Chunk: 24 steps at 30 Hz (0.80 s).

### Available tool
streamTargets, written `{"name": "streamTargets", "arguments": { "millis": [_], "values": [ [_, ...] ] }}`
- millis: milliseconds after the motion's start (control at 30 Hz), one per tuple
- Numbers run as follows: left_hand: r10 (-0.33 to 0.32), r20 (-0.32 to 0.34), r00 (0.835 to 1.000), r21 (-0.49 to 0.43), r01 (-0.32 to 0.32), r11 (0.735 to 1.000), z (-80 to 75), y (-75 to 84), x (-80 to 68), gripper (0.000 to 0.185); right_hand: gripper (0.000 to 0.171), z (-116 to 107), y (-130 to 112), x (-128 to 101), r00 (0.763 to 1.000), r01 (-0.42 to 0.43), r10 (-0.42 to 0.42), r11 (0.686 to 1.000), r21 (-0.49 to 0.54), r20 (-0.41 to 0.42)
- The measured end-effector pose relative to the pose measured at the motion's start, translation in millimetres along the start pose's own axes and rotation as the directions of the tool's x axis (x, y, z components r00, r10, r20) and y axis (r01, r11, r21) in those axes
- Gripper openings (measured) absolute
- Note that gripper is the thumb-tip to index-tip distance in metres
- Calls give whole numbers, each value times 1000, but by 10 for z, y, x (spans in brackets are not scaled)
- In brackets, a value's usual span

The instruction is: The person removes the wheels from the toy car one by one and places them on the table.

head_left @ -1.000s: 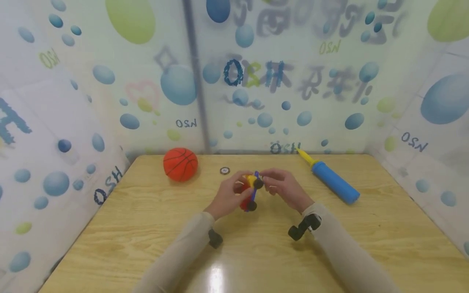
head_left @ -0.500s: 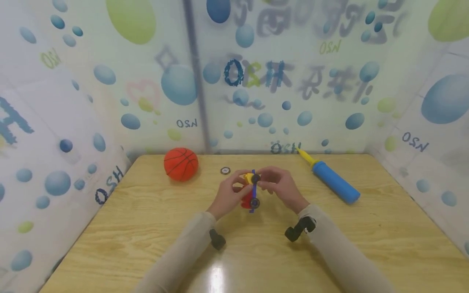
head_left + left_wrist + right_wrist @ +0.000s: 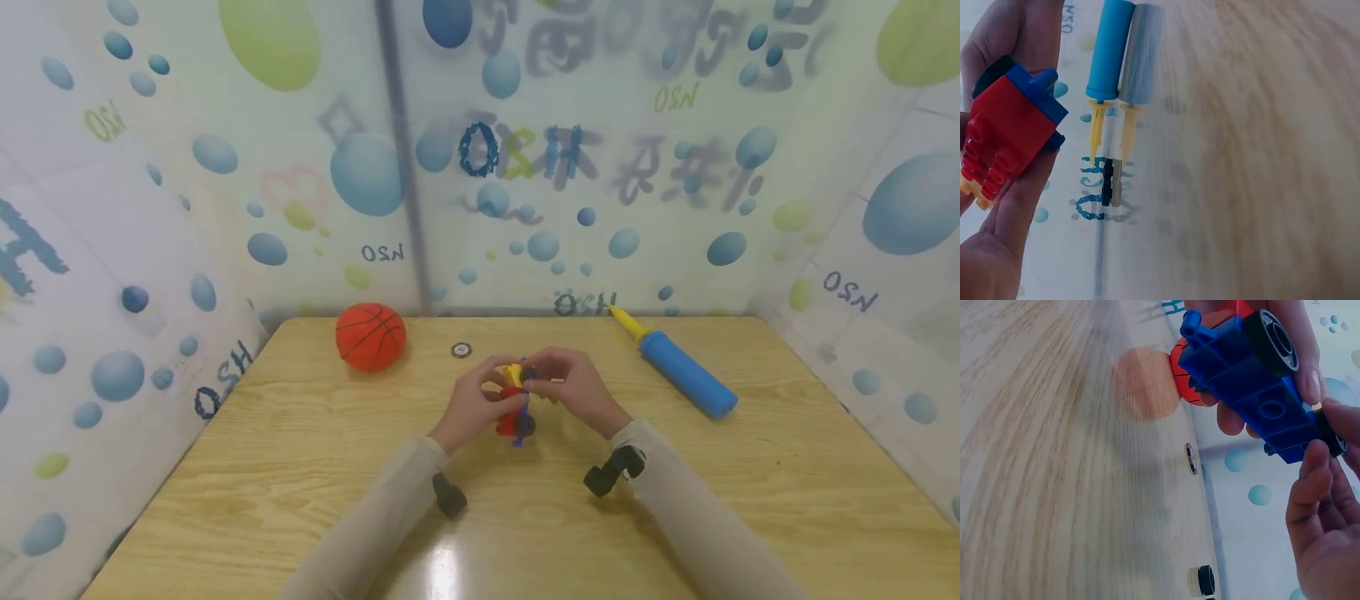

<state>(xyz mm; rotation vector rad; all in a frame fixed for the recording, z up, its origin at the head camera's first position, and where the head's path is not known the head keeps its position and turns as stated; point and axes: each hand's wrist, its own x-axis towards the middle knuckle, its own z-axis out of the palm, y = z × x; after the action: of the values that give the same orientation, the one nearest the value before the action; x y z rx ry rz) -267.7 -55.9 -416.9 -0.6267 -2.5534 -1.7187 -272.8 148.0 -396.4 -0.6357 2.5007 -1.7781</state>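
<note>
To the right of the red ball (image 3: 371,337) and nearer the person, a small toy car (image 3: 1241,384) is held up above the wooden table (image 3: 217,475). The left hand (image 3: 472,406) grips it by the body, fingers and thumb closed in around the red block (image 3: 1007,134). The right hand (image 3: 576,385), farther from the ball, has its thumb and fingertips drawn close together, pinching a black wheel (image 3: 1334,434) at one end of the car's blue underside. Another wheel (image 3: 1279,340) sits at the other end of that same edge, so I'd say one side is about done, though I can't tell whether the pinched wheel is fully seated. The opposite edge shows short blue stubs (image 3: 1196,384) and no wheels that I can see, so that side looks left to do. A small round disc (image 3: 461,350) lies just right of the ball, and farther right of it is a dark round piece (image 3: 1207,580), perhaps a spare wheel. The blue pump (image 3: 686,372), well apart to the right of the ball, is untouched.
</note>
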Motion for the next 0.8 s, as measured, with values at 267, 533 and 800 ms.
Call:
{"name": "streamTargets", "arguments": {
  "millis": [267,533,800],
  "values": [
    [-15,-63,998,50,18,999,64,22,-1,43,20,17,60,28,1000,-13,13,1000,-15,-2],
    [-32,-42,999,66,35,997,44,77,7,42,17,29,60,59,999,-38,38,999,23,3],
    [-121,32,992,5,120,993,-14,42,22,48,17,2,60,68,998,-44,43,998,41,37]
  ]
}}
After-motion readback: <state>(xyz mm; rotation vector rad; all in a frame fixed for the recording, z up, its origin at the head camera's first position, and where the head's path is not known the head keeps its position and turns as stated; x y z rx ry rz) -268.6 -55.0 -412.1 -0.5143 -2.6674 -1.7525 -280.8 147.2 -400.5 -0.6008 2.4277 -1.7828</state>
